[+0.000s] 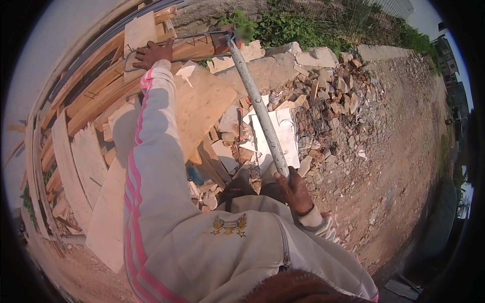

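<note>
My left hand [153,53] reaches far out in a pale sleeve with pink stripes and grips a bent steel rod [146,46] shaped like a rectangular loop. That loop runs to the head [222,38] of a long grey metal pipe [257,106]. My right hand [294,191] is closed around the pipe's near end, close to my chest. The pipe slants from my right hand up and away to the rod.
Stacked wooden planks and boards [91,131] lie on the left. Broken bricks, concrete lumps and white slab pieces [313,96] cover the middle. Bare dirt ground [404,151] stretches on the right, with green weeds [303,22] behind.
</note>
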A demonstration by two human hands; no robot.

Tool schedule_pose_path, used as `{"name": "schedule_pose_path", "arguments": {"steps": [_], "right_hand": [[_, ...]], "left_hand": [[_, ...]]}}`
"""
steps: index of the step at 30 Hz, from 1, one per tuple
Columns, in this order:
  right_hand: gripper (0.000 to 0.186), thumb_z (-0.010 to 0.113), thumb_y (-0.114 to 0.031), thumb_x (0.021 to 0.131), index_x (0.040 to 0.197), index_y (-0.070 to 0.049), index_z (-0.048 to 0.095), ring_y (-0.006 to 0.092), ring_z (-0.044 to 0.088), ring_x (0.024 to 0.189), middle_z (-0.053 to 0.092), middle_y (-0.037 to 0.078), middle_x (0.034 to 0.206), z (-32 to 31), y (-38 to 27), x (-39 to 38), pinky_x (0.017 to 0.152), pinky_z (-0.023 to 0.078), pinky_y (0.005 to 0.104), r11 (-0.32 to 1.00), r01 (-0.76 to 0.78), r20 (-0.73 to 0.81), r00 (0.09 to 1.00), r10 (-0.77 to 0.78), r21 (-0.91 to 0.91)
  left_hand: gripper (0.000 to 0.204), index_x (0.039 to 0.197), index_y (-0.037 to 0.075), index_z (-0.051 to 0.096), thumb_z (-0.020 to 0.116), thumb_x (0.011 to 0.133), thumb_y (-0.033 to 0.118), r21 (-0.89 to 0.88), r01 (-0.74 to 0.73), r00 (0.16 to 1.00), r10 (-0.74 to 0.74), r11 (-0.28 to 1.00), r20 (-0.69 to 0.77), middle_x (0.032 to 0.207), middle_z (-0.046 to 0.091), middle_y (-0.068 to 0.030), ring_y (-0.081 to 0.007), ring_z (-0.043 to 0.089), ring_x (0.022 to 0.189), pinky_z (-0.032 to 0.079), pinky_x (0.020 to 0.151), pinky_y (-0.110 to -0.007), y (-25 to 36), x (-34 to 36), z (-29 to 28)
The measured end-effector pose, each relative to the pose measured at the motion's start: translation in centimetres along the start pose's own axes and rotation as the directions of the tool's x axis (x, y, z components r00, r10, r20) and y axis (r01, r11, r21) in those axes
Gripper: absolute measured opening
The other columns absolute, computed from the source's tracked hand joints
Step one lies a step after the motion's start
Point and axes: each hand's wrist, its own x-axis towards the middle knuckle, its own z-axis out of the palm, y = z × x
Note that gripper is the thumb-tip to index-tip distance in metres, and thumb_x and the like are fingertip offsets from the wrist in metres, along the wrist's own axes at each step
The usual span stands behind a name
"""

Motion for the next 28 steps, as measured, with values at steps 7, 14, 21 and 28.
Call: {"name": "schedule_pose_path", "arguments": {"steps": [7, 14, 21, 28], "right_hand": [[0.044, 0.065, -0.04, 0.099, 0.103, 0.002, 0.057, 0.0103, 0.051, 0.053, 0.053, 0.003, 0.065, -5.5, 0.2, 0.8, 0.047, 0.041, 0.0287, 0.953, -0.137, 0.186, 0.979, 0.088, 0.27], [0.043, 0.073, -0.04, 0.093, 0.106, -0.001, 0.06, 0.0076, 0.051, 0.056, 0.055, 0.0, 0.072, -11.1, -0.5, -4.4, 0.048, 0.041, 0.0262, 0.92, 0.073, -0.004, 0.997, -0.078, 0.384], [0.035, 0.083, -0.03, 0.085, 0.092, -0.004, 0.062, 0.0073, 0.051, 0.058, 0.059, 0.0, 0.071, -13.8, 7.8, -3.9, 0.05, 0.042, 0.0269, 0.91, 0.096, -0.223, 0.975, -0.004, 0.403], [0.031, 0.081, -0.023, 0.085, 0.081, -0.005, 0.057, 0.0091, 0.049, 0.052, 0.059, 0.002, 0.064, -12.3, 10.7, 4.0, 0.048, 0.04, 0.028, 0.935, -0.062, -0.14, 0.983, 0.117, 0.349]], "left_hand": [[0.089, 0.137, 0.017, 0.058, 0.054, 0.078, 0.083, -0.046, 0.006, 0.999, -0.009, 0.999, -0.049, 0.15, 0.041, -0.0261, -0.0437, 0.036, 0.14, 0.02, 0.112, -0.065, 0.7, 0.2, 0.3], [0.085, 0.136, 0.018, 0.06, 0.057, 0.078, 0.079, -0.183, -0.012, 0.997, -0.002, 0.983, -0.081, 0.148, 0.044, -0.023, -0.0367, 0.037, 0.141, 0.022, 0.114, -0.058, -0.4, 0.6, 0.4], [0.079, 0.142, 0.009, 0.054, 0.059, 0.086, 0.065, -0.527, -0.274, 0.947, 0.321, 0.805, -0.002, 0.148, 0.048, -0.0177, -0.0323, 0.042, 0.14, 0.034, 0.115, -0.045, -1.0, 2.3, -0.3], [0.075, 0.15, 0.01, 0.043, 0.063, 0.09, 0.049, -0.293, -0.629, 0.702, 0.688, 0.72, 0.184, 0.151, 0.045, -0.0205, -0.0323, 0.038, 0.143, 0.031, 0.119, -0.036, -0.4, 2.1, 0.6]]}}
